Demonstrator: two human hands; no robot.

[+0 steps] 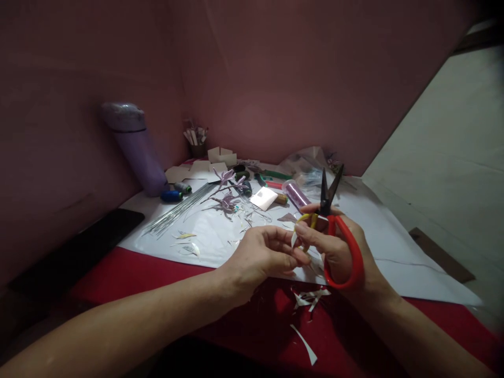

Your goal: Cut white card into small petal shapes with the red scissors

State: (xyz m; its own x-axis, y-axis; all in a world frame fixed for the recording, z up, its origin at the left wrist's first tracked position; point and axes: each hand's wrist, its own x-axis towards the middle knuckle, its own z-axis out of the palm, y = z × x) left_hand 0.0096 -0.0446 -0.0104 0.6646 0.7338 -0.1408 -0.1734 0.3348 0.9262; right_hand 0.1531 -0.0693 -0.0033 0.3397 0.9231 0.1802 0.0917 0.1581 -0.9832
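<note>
Scissors [325, 206] sit gripped in the right hand [342, 254], blades pointing away; best steady lightly the white sliver [294, 239] between that hand and the left hand [254, 257], whose grasp I cannot tell

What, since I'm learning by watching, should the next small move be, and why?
Perhaps settle the white piece in the left hand: it sits where both hands meet, while the right hand holds scissors, blades parted and pointing away.
</note>
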